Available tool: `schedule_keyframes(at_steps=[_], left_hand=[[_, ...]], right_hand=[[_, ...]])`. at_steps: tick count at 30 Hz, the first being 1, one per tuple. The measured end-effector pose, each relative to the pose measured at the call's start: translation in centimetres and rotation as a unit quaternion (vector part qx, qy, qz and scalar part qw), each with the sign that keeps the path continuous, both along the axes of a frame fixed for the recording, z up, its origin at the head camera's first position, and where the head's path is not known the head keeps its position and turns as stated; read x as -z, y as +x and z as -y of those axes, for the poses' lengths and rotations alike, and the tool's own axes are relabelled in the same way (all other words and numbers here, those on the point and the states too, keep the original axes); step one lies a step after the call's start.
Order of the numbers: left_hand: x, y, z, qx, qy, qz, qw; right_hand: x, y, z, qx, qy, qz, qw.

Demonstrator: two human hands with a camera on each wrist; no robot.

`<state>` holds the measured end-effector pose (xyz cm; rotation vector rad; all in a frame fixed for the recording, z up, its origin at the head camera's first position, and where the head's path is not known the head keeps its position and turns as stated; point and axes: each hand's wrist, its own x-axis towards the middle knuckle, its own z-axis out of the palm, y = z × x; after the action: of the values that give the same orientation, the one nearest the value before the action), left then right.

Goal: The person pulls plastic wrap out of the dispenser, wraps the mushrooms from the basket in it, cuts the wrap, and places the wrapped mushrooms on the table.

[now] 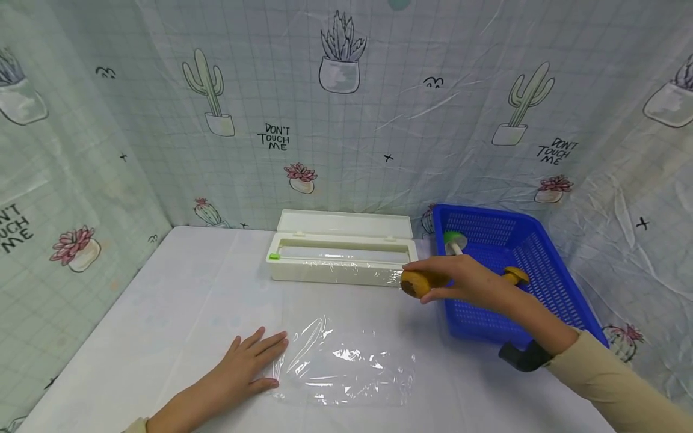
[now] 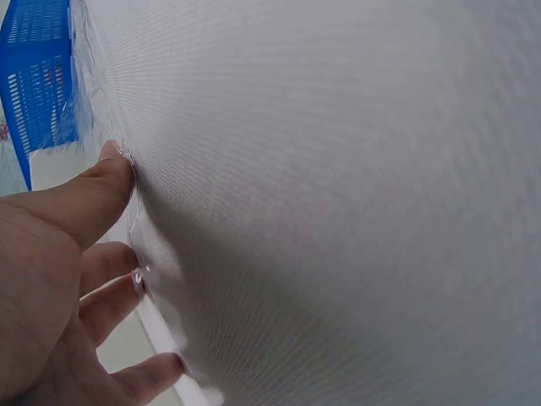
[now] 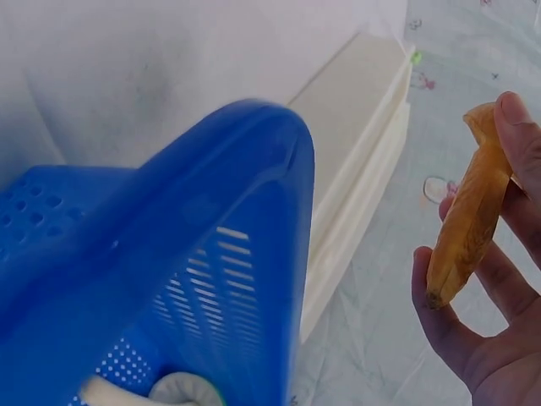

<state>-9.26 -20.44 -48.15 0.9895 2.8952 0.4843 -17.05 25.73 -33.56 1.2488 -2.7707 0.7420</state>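
Note:
My right hand (image 1: 470, 278) holds a yellow-orange mushroom (image 3: 470, 222) between thumb and fingers, near the right end of the white cling film box and beside the blue basket (image 1: 453, 328). Its thick stem and flared cap show in the right wrist view. Low on the white table, my left hand (image 1: 242, 365) lies with spread fingers, fingertips and thumb touching the left edge of a clear sheet of cling film (image 1: 346, 367). That sheet is spread on the table, wrinkled and shiny.
Behind the sheet stands the white cling film box (image 1: 335, 272), its lid raised and a roll inside. In the basket lie a green-capped mushroom (image 1: 455, 239) and another yellow mushroom (image 1: 515, 275). A patterned cloth (image 1: 346, 132) hangs behind the table.

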Motion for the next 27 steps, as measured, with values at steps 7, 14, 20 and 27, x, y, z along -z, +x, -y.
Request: schedule_keyframes(at_steps=[7, 14, 20, 27], left_hand=[[0.0, 0.0, 0.0, 0.001, 0.005, 0.001, 1.0000], [0.0, 0.1, -0.1, 0.003, 0.008, -0.009, 0.9999], [0.0, 0.1, -0.1, 0.000, 0.010, -0.007, 0.9999], [-0.2, 0.2, -0.1, 0.000, 0.016, -0.004, 0.9999]], right_hand=[[0.2, 0.0, 0.7, -0.017, -0.004, -0.012, 1.000], [0.9, 0.3, 1.7, -0.021, -0.001, 0.011, 1.000], [1.5, 0.4, 2.6, -0.023, -0.008, 0.018, 1.000], [2.2, 0.0, 3.3, -0.048, -0.023, 0.009, 0.999]])
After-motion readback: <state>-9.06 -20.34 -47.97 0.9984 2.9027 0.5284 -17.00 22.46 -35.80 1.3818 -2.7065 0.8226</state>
